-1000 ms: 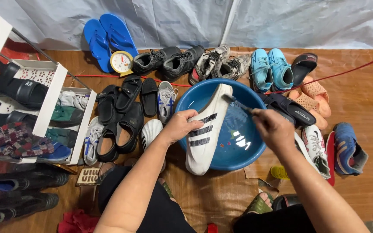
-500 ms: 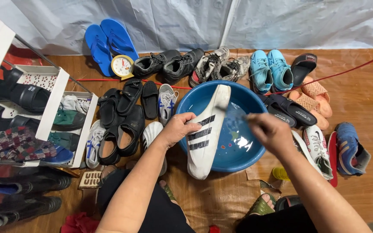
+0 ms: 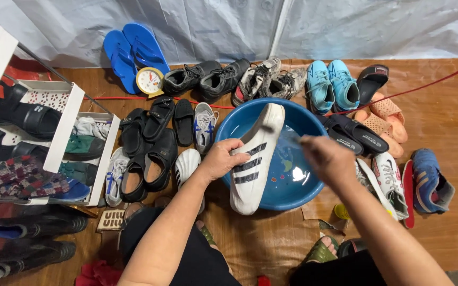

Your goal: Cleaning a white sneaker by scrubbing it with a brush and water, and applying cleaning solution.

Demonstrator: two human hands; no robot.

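Observation:
My left hand (image 3: 221, 159) grips the side of a white shoe with black stripes (image 3: 253, 164). The shoe lies tilted across the near rim of a blue basin (image 3: 298, 190) with water in it, its toe pointing away from me. My right hand (image 3: 327, 159) hovers over the basin just right of the shoe. It is closed around a small brush (image 3: 288, 136), which is motion-blurred and points at the shoe's upper part.
A white shoe rack (image 3: 59, 132) stands at the left. Blue flip-flops (image 3: 133, 53), a small clock (image 3: 149, 80), black shoes (image 3: 208, 79), turquoise shoes (image 3: 332, 85) and black sandals (image 3: 149, 143) ring the basin. A tarp wall closes the back.
My right hand with the brush has shifted slightly left along the shoe. The left hand keeps the shoe in the same spot on the basin.

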